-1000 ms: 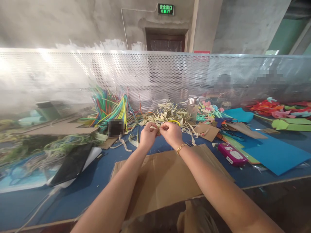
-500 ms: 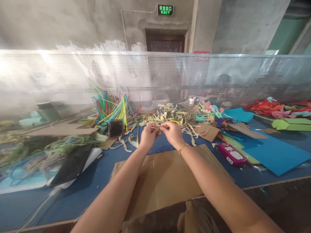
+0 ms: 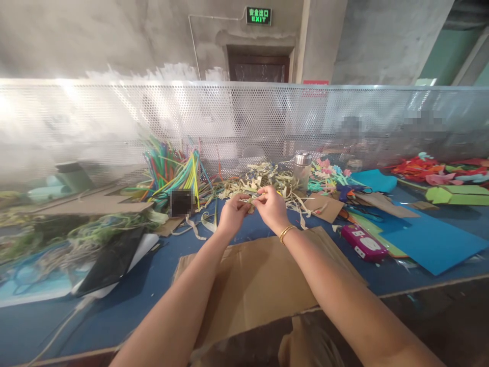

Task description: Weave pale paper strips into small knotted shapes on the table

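Observation:
My left hand point(image 3: 233, 214) and my right hand point(image 3: 273, 209) meet over the front of the table, fingertips pinched close together. Between them is a small pale green strip point(image 3: 250, 200), mostly hidden by the fingers, so its exact kind is unclear. Just beyond my hands lies a heap of pale, curled strips point(image 3: 267, 176). A flat sheet of brown cardboard point(image 3: 263, 280) lies beneath my forearms. My right wrist wears a gold-coloured bracelet.
A clear bottle with a metal lid point(image 3: 302, 171) stands behind the heap. Coloured stems point(image 3: 171, 165) are bunched at left, near a black tablet-like slab point(image 3: 110, 262). A purple case point(image 3: 362, 243) and blue sheet point(image 3: 435, 239) lie right. A perforated metal screen point(image 3: 214, 112) closes the back.
The fingers of my right hand have lifted and spread slightly, while both hands stay together at the strip. The view has shifted very slightly.

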{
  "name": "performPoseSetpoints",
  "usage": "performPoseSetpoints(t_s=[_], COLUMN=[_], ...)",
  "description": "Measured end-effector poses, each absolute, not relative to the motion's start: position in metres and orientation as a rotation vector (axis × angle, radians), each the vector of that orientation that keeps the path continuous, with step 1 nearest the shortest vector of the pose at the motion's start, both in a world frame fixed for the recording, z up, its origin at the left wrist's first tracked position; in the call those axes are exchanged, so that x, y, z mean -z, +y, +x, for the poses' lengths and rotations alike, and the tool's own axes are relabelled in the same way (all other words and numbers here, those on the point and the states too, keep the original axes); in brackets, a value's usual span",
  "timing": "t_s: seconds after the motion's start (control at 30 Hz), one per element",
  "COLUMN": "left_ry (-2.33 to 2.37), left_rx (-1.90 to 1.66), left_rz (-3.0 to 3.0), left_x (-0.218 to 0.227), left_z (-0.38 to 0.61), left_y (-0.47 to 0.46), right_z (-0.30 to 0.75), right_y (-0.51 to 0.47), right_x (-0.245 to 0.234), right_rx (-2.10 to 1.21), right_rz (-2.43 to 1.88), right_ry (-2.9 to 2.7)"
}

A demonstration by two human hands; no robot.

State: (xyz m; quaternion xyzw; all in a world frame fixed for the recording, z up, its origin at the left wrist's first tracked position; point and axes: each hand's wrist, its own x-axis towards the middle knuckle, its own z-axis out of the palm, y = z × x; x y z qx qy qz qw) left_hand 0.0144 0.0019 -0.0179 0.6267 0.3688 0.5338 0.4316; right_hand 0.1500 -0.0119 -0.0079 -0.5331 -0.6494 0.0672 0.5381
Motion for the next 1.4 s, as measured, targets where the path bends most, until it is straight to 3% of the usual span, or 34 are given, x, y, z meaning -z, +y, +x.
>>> performPoseSetpoints(t_s=[0.27,0.53,1.0,1.4], left_ry=[0.898,0.892,0.846,0.922], left_rx=[-1.406,-1.319,-1.216,-1.169], left_rz=[1.352,1.391,1.515,1.39], left_x=[0.018,0.01,0.006,0.005], left_z=[0.012,0.005,0.007,0.005], left_y=[0.004,0.001,-0.005,-0.006], right_z=[0.152,0.164,0.165,0.163], right_y=[-0.01,-0.012,-0.001,-0.005], right_x=[0.008,-0.001,0.008,0.005], right_rx=[-0.312,0.062,-0.428,-0.547], right_rz=[-1.079,-1.219,-1.037,-0.997], right_ry=[-1.618,-1.768,-1.785,-1.715])
